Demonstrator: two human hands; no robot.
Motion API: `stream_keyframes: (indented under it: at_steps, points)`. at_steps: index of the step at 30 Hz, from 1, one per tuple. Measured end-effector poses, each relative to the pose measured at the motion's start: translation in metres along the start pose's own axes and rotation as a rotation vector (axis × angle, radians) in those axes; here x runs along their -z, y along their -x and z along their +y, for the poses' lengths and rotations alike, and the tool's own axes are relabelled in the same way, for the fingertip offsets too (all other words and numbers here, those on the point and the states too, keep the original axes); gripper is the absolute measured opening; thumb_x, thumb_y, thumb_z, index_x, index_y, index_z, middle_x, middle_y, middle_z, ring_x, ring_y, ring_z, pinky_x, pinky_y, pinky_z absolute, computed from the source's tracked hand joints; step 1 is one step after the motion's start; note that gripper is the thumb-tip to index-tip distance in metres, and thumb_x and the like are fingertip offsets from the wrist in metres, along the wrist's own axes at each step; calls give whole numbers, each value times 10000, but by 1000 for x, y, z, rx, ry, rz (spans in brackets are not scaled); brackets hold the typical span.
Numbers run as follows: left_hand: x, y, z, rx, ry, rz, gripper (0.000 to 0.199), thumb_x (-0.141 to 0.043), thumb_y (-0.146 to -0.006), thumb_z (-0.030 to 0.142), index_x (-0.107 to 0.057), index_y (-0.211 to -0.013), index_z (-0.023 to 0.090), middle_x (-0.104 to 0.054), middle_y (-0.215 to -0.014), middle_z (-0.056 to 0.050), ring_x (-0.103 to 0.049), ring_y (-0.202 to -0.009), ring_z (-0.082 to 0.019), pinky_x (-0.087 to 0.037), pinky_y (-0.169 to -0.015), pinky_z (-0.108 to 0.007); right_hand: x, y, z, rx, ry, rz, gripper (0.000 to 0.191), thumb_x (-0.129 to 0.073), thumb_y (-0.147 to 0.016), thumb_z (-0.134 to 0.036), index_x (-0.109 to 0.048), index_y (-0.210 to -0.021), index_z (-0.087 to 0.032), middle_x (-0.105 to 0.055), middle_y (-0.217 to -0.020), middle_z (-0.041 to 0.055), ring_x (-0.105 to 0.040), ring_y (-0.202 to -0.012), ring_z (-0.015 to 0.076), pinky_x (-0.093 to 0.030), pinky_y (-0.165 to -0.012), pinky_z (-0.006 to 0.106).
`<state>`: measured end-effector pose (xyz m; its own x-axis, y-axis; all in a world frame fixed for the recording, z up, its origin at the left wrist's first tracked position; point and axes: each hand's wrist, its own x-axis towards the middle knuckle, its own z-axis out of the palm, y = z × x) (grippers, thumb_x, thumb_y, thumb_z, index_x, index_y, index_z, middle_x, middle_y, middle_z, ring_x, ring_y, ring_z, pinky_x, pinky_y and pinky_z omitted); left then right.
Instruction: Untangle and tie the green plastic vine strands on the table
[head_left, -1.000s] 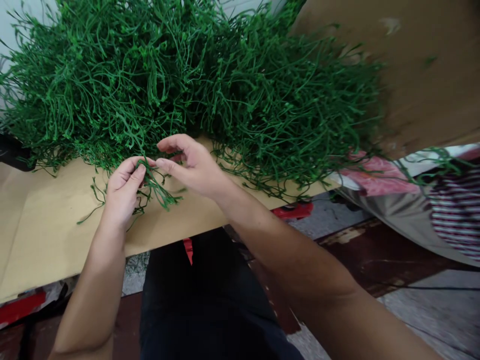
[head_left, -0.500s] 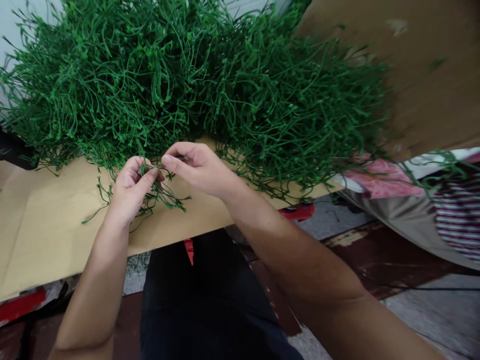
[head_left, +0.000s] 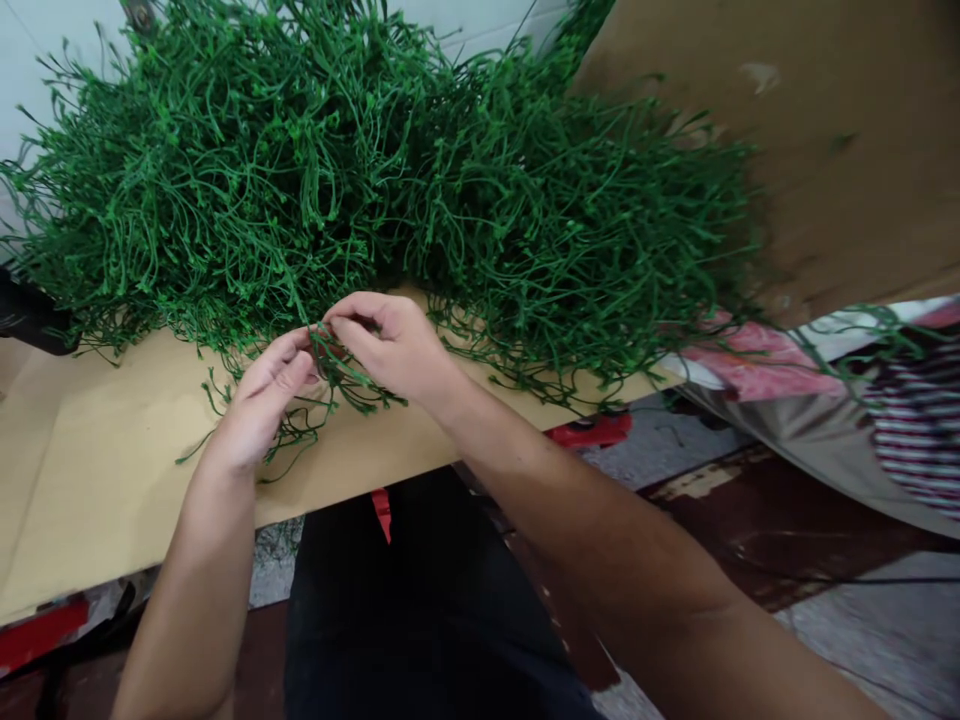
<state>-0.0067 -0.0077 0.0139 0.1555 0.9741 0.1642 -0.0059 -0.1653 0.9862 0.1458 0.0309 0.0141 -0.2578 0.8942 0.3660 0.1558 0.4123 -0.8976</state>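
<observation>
below the big green heap (head_left: 337, 190), two bare hands at a small bunch of sprigs (head_left: 349, 378)

from here i see the right hand (head_left: 394, 345) with its thumb and forefinger drawn narrow, pinching a thin stem at the top of the bunch. the left hand (head_left: 266, 395) is just beside it, palm turned inward, its thumb a little apart from the curled fingers; the stems pass by those fingertips, but i can't tell how firmly they are held, if at all. the bunch hangs between the hands, over the tan tabletop (head_left: 127, 460), and a few loose strands (head_left: 296, 430) trail by the left wrist. the heap spreads along the back, near a black object (head_left: 34, 315) at the far left. over on the right are a brown board (head_left: 840, 170), a pink cloth (head_left: 757, 358) and a striped cloth (head_left: 919, 425).
</observation>
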Motion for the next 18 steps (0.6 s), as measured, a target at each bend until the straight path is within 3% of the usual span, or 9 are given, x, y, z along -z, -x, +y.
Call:
stream_keyframes:
  at_steps: [3, 8, 13, 18]
  points:
    - [1, -3, -2, 0, 8, 61, 343, -651, -722, 495, -673, -887, 195, -630, -768, -21, -558, -681, -113, -449, -641, -232, 1, 1, 0, 29, -28, 30, 186, -455, -821, -232, -604, -765, -137, -605, -729, 19, -527, -683, 107, -391, -636, 246]
    - [-2, -10, -7, -69, -8, 162, 271, -738, -652, 425, -649, -728, 180, -581, -658, 28, -522, -633, -80, -433, -636, -194, -5, 10, -7, 94, -36, -112, 216, -555, -802, -333, -580, -817, -118, -594, -779, 31, -535, -723, 112, -405, -669, 240]
    - [-2, -11, -9, -91, -73, 181, 316, -702, -673, 474, -627, -716, 170, -556, -641, 30, -511, -648, -84, -425, -643, -192, -4, 10, -5, 172, 248, -174, 152, -475, -851, -239, -556, -813, -116, -539, -722, 22, -445, -679, 108, -350, -670, 255]
    - [-2, -9, -5, -84, -189, 125, 375, -655, -701, 518, -561, -636, 161, -460, -592, 40, -426, -586, -74, -368, -571, -190, 0, 4, -4, 238, 428, -207, 240, -387, -887, -203, -493, -683, -136, -493, -721, 36, -406, -720, 122, -326, -725, 276]
